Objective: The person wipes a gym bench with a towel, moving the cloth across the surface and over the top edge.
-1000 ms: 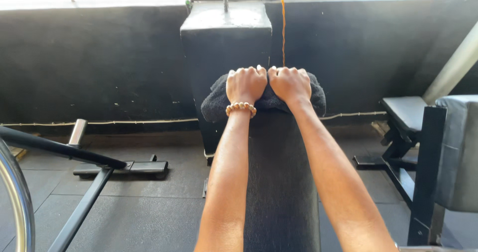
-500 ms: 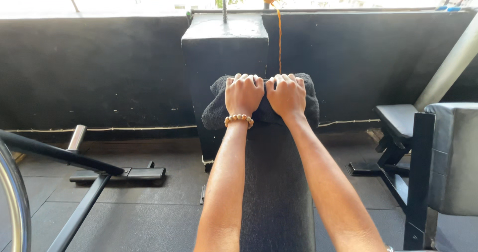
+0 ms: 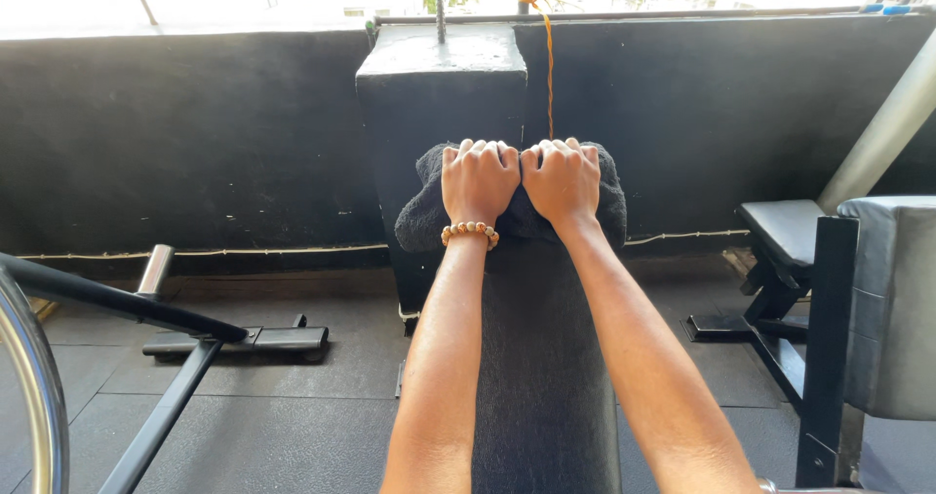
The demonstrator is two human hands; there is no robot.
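Both my arms stretch forward along a long black padded bench point(image 3: 541, 357). A dark grey towel point(image 3: 419, 216) is bunched at the bench's far end. My left hand point(image 3: 478, 180), with a bead bracelet on its wrist, is closed into the towel's top. My right hand point(image 3: 564, 178) grips the towel right beside it, knuckles touching. The towel hangs over both sides of the pad.
A black concrete pillar point(image 3: 439, 84) with a metal rod stands just past the bench, and an orange cord point(image 3: 549, 55) hangs by it. A black metal frame point(image 3: 175, 318) lies on the rubber floor at left. Another padded bench point(image 3: 838, 289) stands at right.
Both hands stay clenched on the towel. The view tilted up from a second ago and has barely shifted since half a second ago.
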